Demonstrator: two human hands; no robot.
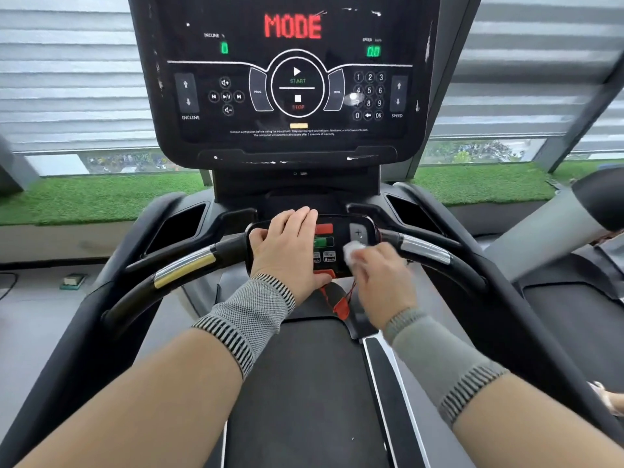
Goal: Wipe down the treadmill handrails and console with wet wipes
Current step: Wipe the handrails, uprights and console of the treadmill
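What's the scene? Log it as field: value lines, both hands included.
left hand: rests flat on the small control panel, fingers straight
right hand: holds a white wipe against the panel's right side
handrails: curved, black with silver sections, either side of the panel
console: reads MODE in red
safety clip: red, hangs below the panel

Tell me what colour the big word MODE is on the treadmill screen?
Red. The word MODE glows in red letters at the top of the console, seen in the head view.
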